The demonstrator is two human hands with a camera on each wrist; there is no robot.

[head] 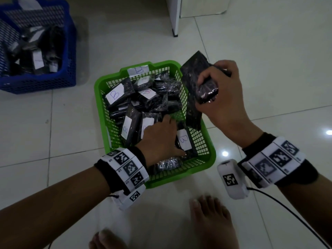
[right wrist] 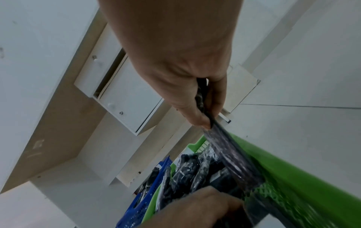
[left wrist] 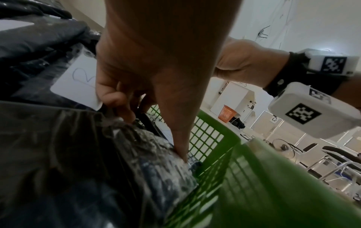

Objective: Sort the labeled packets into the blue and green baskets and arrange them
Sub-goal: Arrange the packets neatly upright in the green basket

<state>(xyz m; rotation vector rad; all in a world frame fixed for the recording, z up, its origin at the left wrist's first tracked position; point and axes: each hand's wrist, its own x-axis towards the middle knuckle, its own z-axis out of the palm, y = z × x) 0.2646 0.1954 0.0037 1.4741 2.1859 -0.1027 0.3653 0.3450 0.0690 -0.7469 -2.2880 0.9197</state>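
A green basket (head: 98, 90) in the middle of the floor holds several black packets, many with white "B" labels (head: 115, 95). My left hand (head: 167, 135) reaches into its near right corner. Its fingers (left wrist: 119, 98) curl against a labelled packet (left wrist: 78, 80), and the thumb presses a shiny packet (left wrist: 156, 162). My right hand (head: 210, 81) grips a bundle of black packets (head: 193, 76) standing against the basket's right wall; the pinch (right wrist: 203, 108) shows in the right wrist view. A blue basket (head: 70, 51) with more packets sits at the far left.
A white cabinet panel (head: 175, 18) stands on the tiled floor behind the green basket. My bare feet (head: 210, 218) are just in front of it. A black cable (head: 287, 212) trails from my right wrist. An orange bin (left wrist: 227, 113) stands far off.
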